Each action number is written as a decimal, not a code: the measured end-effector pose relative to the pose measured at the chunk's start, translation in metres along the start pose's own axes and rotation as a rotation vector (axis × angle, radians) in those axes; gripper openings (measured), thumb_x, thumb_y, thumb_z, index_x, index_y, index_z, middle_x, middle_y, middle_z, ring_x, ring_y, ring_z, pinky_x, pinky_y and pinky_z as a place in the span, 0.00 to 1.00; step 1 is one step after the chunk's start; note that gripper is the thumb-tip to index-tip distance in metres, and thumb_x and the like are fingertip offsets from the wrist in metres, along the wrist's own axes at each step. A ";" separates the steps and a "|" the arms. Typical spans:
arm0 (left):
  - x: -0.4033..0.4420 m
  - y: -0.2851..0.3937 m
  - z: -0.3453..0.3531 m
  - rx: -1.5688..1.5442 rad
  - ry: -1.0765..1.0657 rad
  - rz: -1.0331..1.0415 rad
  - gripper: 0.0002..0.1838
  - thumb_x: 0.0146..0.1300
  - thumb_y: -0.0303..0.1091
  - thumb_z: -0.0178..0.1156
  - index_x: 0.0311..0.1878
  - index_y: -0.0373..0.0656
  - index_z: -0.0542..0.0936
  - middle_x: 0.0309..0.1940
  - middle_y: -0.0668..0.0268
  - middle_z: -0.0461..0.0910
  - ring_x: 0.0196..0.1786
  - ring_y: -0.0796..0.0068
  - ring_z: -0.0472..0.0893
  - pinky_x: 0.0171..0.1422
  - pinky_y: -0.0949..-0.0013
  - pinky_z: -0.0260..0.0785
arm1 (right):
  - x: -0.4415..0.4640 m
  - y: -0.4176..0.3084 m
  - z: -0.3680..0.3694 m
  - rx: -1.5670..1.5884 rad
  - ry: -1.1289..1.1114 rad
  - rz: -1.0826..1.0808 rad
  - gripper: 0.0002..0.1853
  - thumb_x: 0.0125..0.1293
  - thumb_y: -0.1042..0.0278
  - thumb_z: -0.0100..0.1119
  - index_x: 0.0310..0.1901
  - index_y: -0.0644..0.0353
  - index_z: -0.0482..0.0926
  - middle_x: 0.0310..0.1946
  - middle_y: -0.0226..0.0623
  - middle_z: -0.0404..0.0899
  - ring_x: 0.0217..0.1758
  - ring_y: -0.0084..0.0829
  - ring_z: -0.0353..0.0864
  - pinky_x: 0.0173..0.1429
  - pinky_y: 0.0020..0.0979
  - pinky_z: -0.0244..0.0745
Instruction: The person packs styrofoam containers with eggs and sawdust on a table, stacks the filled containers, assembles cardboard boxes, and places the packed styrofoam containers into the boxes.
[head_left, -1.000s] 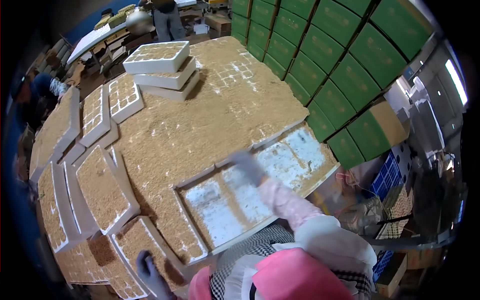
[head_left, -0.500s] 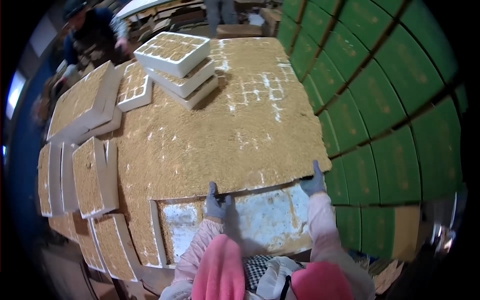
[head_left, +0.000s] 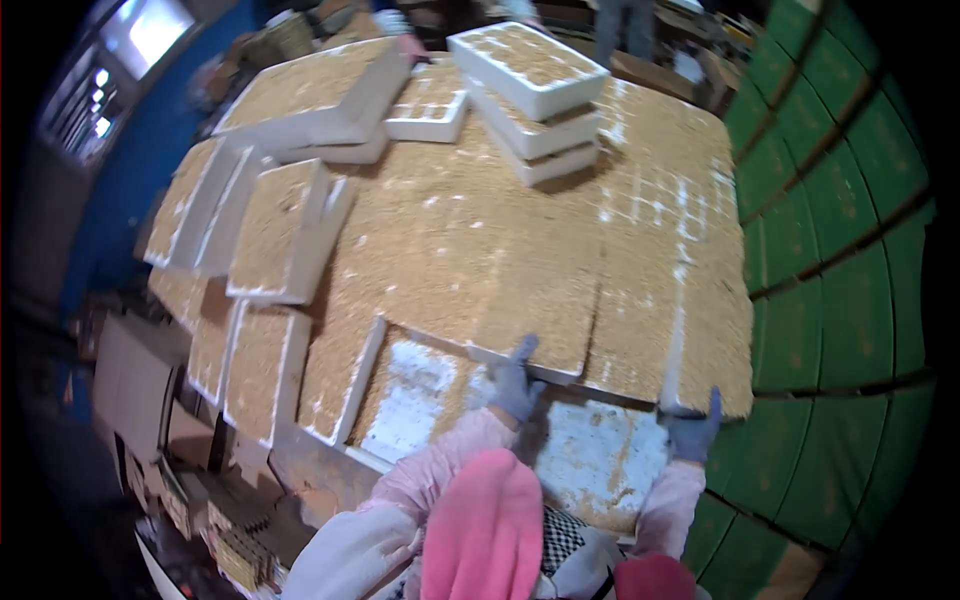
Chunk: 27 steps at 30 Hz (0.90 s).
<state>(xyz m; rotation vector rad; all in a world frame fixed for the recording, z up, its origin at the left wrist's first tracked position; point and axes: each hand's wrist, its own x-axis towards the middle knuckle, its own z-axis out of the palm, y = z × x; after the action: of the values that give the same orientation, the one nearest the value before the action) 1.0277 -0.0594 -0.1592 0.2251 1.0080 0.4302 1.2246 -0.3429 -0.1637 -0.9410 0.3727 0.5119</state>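
Observation:
Many white foam trays filled with tan granular material lie side by side on a broad surface. My left hand [head_left: 516, 380], in a grey glove, grips the near edge of one filled tray [head_left: 535, 300], which sits slightly proud of its neighbours. My right hand [head_left: 694, 432], gloved too, holds the near edge of another filled tray [head_left: 712, 340] at the right end, thumb on top. Below both hands is a bare, bluish-white strip [head_left: 600, 455] with scattered grains. Fingers under the tray edges are partly hidden.
Three stacked trays [head_left: 530, 75] stand at the back. More filled trays [head_left: 275, 235] lean and overlap at the left. Green boxes [head_left: 825, 300] form a wall at the right. Flattened cardboard [head_left: 140, 380] lies at the lower left. Another person's legs [head_left: 626, 30] show at the back.
The view has turned. My right hand came from a blurred sweep over the bare strip to a tray edge; my left came from the left-hand trays. The gripped trays now stand out from their neighbours.

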 end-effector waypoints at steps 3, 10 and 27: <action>-0.043 0.017 -0.003 -0.110 -0.117 0.055 0.19 0.63 0.39 0.60 0.54 0.42 0.71 0.46 0.61 0.80 0.46 0.66 0.82 0.41 0.63 0.80 | -0.047 -0.016 0.037 0.201 -0.035 0.046 0.30 0.61 0.56 0.60 0.62 0.60 0.66 0.62 0.38 0.69 0.62 0.39 0.68 0.67 0.42 0.61; -0.196 0.116 -0.083 -0.398 -0.393 0.019 0.29 0.63 0.33 0.58 0.65 0.35 0.62 0.63 0.52 0.67 0.65 0.57 0.67 0.73 0.54 0.56 | -0.109 -0.007 0.065 0.168 -0.269 0.072 0.28 0.66 0.57 0.55 0.64 0.61 0.65 0.64 0.42 0.67 0.67 0.41 0.64 0.70 0.44 0.59; -0.270 0.278 -0.399 -0.246 -0.082 0.630 0.27 0.63 0.41 0.58 0.64 0.41 0.67 0.60 0.58 0.71 0.61 0.57 0.72 0.64 0.50 0.67 | -0.252 0.378 0.469 0.106 -0.667 0.443 0.27 0.63 0.62 0.61 0.60 0.60 0.65 0.56 0.42 0.72 0.59 0.39 0.71 0.65 0.42 0.68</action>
<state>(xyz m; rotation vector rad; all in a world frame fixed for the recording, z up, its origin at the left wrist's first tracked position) 0.4947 0.0629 -0.0550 0.3347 0.7788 1.1022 0.8421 0.1704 -0.0330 -0.5351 -0.0058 1.1578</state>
